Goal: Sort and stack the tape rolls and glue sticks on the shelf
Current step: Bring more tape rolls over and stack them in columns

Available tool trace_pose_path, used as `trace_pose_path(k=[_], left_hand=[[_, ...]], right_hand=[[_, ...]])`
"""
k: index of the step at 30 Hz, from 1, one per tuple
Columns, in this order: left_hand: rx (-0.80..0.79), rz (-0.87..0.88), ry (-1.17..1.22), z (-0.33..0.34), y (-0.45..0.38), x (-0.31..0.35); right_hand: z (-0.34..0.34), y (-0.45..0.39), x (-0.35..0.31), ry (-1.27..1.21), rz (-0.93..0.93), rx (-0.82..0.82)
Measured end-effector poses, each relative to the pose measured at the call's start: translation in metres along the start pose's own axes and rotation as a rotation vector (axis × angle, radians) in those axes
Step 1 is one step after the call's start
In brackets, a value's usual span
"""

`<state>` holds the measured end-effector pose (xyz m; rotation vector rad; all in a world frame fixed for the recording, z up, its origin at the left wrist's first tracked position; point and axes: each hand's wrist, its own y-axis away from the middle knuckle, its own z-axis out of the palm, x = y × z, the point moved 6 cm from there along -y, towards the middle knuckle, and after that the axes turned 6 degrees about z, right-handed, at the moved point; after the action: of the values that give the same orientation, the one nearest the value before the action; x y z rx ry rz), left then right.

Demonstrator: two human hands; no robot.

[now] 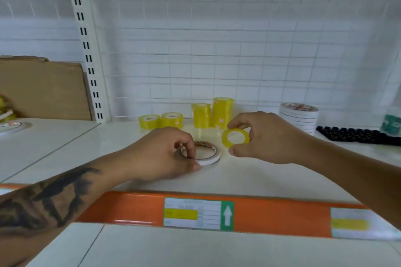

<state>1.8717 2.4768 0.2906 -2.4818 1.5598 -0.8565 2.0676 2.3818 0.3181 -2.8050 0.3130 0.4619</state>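
Observation:
My left hand [167, 154] pinches a flat white tape roll [208, 155] that lies on the white shelf [249, 171]. Just to its right, my right hand [267, 136] holds a small yellow tape roll [235, 137] between thumb and fingers, tilted up and lifted off the shelf. Behind them stand two tall stacks of yellow rolls [213, 112] and two low yellow rolls [160, 120]. A stack of white tape rolls [298, 117] stands at the back right.
A black tray of dark caps [355, 134] lies at the far right beside a teal packet [391, 123]. A cardboard sheet [43, 89] leans at the back left, with more tape rolls [8, 119] on the left shelf. An orange rail [271, 214] edges the front.

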Motion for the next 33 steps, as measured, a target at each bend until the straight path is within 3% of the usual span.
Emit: trace_pose_path(k=[7,10,13,18,28,33], left_hand=[[-0.138,-0.052,0.009,0.011,-0.013,0.029],[-0.071,-0.041,-0.07,-0.001,-0.02,0.033],[0.023,0.005,0.004,-0.011,-0.032,0.039],[-0.073,0.106,0.149,-0.008,-0.048,0.046],[-0.048,0.115,0.155,-0.014,-0.06,0.032],[0.072,0.038,0.108,-0.017,-0.071,0.01]], right_hand=[[-0.008,0.001,0.026,-0.113,-0.062,-0.04],[-0.01,0.0,0.022,-0.174,-0.077,-0.08],[-0.012,-0.002,0.011,-0.25,-0.102,-0.123],[-0.016,0.0,-0.011,-0.418,-0.185,-0.204],[-0.014,-0.019,-0.015,-0.308,-0.127,-0.08],[-0.004,-0.026,-0.004,-0.325,-0.124,-0.121]])
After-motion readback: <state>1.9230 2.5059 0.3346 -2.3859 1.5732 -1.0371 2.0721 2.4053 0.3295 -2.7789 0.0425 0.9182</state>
